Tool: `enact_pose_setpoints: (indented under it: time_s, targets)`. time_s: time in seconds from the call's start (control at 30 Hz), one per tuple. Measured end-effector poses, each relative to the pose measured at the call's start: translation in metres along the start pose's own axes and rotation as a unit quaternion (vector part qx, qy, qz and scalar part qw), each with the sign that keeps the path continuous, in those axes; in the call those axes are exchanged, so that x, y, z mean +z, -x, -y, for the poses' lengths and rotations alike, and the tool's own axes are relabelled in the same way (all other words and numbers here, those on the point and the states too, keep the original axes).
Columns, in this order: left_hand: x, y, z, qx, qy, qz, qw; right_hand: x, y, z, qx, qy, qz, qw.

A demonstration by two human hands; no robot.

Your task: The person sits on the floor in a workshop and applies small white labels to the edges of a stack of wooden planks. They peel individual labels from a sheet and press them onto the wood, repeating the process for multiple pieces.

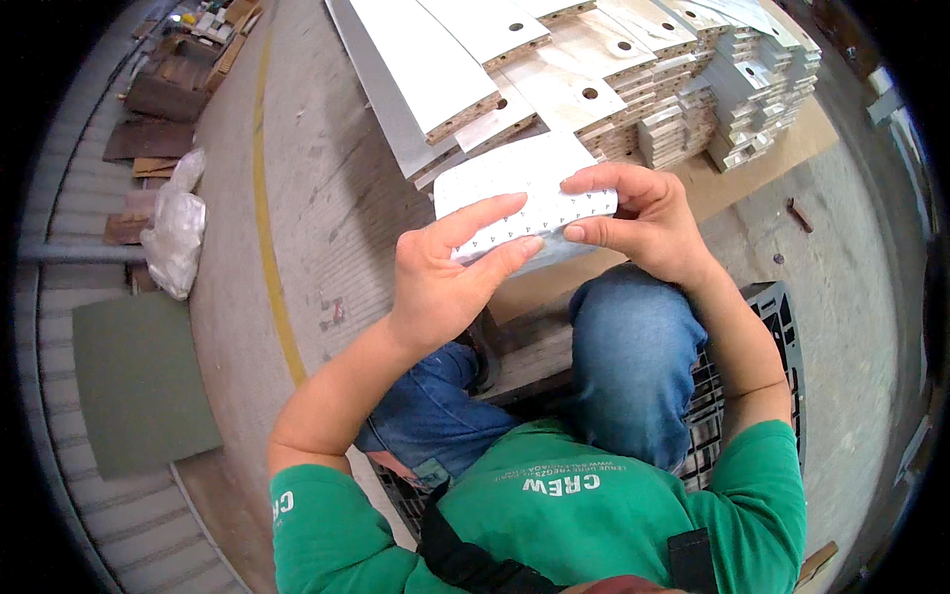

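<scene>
A white label sheet (515, 176) with rows of small printed marks is held up in front of me, bent along its near edge. My left hand (445, 272) pinches its left part between thumb and fingers. My right hand (648, 223) grips the right end, forefinger on top and thumb at the near edge. Both thumbs press close to the bend. Just beyond the sheet lie stacked white boards (426, 64) with raw chipboard edges, several of them with a round hole near the end.
Under me is a black plastic pallet (777, 322). Brown cardboard (747, 188) lies under the board stacks. Along the left run a yellow floor line (263, 213), a clear plastic bag (176, 238) and a green panel (143, 386). A small brown piece (800, 215) lies on the floor at right.
</scene>
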State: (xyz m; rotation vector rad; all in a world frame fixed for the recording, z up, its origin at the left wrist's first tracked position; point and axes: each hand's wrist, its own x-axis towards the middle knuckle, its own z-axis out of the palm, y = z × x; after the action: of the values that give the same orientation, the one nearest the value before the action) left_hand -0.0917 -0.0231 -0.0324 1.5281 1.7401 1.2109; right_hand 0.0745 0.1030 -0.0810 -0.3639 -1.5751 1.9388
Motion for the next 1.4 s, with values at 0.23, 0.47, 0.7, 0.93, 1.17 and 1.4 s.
enact_pose_setpoints:
  time_s: [0.23, 0.47, 0.7, 0.93, 1.17, 1.4]
  targets:
    - [-0.001, 0.0, -0.003, 0.013, 0.018, 0.026, 0.999, -0.003, 0.004, 0.003, -0.071, 0.135, -0.016, 0.988]
    - [-0.005, -0.009, 0.004, -0.25, 0.222, 0.032, 0.942, -0.004, 0.007, 0.006, 0.044, 0.093, -0.018, 0.995]
    - [-0.018, -0.005, 0.02, -0.213, 0.27, 0.08, 0.936, -0.009, 0.007, 0.003, 0.066, 0.094, -0.026, 0.993]
    - [-0.027, -0.007, 0.019, -0.233, 0.255, 0.096, 0.934, -0.024, 0.014, -0.008, 0.018, 0.073, -0.055, 0.996]
    - [-0.017, -0.006, 0.023, -0.227, 0.264, 0.077, 0.934, -0.028, 0.016, 0.0, 0.106, 0.096, -0.035, 0.989]
    - [-0.012, -0.008, 0.026, -0.217, 0.253, 0.072, 0.94, -0.03, 0.015, 0.005, 0.099, 0.155, -0.029, 0.983]
